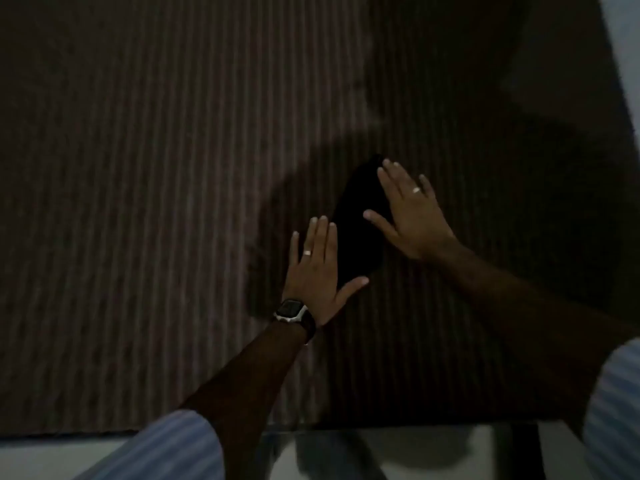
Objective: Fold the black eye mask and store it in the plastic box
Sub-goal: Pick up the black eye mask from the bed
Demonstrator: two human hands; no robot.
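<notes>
The black eye mask (358, 233) lies flat on the dark striped table surface (156, 202), slanting from near-left to far-right. My left hand (317, 271), with a ring and a wristwatch, rests flat with fingers spread along the mask's left edge. My right hand (410, 209), also ringed, lies flat with fingers apart over the mask's right side and far tip. Neither hand grips the mask. No plastic box is in view.
The scene is dim. The table's near edge (207, 432) runs across the bottom, with a pale floor below it. A light strip (623, 46) shows past the table's right edge. Striped shirt sleeves frame the lower corners.
</notes>
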